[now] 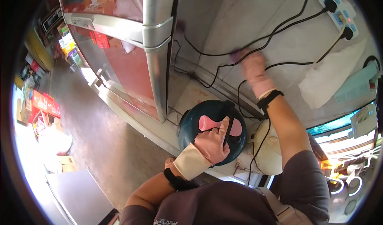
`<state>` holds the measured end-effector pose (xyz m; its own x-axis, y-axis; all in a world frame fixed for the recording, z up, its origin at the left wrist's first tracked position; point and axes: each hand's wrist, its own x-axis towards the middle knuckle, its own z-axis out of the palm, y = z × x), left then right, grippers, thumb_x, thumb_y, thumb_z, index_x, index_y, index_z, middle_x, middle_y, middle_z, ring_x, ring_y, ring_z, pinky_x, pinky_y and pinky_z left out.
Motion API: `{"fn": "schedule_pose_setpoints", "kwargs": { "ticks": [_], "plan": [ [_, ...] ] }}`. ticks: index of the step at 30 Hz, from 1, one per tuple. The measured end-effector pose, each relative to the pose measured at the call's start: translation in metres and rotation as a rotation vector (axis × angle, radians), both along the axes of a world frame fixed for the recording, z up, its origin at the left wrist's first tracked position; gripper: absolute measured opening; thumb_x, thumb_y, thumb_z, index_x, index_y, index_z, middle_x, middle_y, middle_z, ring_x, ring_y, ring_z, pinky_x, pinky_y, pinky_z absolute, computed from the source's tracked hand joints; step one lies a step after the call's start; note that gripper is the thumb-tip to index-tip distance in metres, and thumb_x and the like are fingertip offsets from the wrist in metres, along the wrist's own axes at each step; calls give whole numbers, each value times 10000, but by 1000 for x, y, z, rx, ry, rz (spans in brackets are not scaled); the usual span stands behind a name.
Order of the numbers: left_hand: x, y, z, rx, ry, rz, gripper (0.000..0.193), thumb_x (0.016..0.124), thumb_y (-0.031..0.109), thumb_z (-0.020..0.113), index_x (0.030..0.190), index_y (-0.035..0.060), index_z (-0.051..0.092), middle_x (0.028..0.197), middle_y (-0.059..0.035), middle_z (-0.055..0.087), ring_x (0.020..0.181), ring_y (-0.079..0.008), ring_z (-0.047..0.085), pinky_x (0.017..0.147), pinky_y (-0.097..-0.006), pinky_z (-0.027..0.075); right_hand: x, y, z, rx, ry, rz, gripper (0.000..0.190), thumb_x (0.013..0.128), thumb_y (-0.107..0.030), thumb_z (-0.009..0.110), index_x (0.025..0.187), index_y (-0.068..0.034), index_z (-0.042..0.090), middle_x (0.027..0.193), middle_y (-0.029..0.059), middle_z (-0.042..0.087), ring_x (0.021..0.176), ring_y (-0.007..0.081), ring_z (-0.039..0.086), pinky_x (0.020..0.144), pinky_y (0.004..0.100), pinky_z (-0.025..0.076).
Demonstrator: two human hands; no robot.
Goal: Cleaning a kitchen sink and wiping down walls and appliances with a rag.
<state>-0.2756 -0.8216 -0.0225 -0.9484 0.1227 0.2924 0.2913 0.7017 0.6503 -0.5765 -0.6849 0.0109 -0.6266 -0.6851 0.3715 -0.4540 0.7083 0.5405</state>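
Observation:
My left hand (211, 145), in a pink rubber glove with a cream cuff, is curled around the black handle (229, 117) of a round dark green appliance (191, 114), its index finger stretched out. A pink plastic item (208, 123) with a narrow waist lies on the lid, partly under the handle and finger. Reaching up to the grey tiled wall (278, 12), my gloved right hand (254, 66) is blurred. It presses a purple cloth (237, 55) to the tiles, mostly hidden behind a black cable (257, 49).
A glossy refrigerator (125, 72) stands to the left. A white power strip (338, 14) with plugs hangs on the wall at upper right. Beside the appliance is a cream round lid (266, 153), crossed by a cable. Red boxes (45, 103) line the floor's far left.

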Motion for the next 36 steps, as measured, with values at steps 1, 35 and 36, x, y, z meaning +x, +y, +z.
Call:
{"fn": "schedule_pose_setpoints", "kwargs": {
  "ticks": [1,35,36],
  "plan": [
    [0,-1,-1,8,6,4,797,698,180,648,1402,8,315,721,-179,596,605,-336,612,554,-419,518,3,-7,20,8,-7,16,242,717,-115,571,942,-110,661,1010,117,629,906,295,588,752,380,489],
    [-5,-3,-11,168,-24,-78,826,667,120,662,1403,2,306,672,-131,562,559,-294,581,496,-392,490,-39,-87,-3,-234,80,391,275,722,-129,566,981,-108,656,929,53,624,844,252,604,690,378,495],
    [-5,-1,-11,166,-6,-88,820,673,121,660,1403,3,305,674,-134,566,559,-295,585,499,-391,493,-47,-86,-21,-223,134,406,288,726,-132,565,1002,-109,647,951,55,619,852,253,601,691,380,495]
  ]
}}
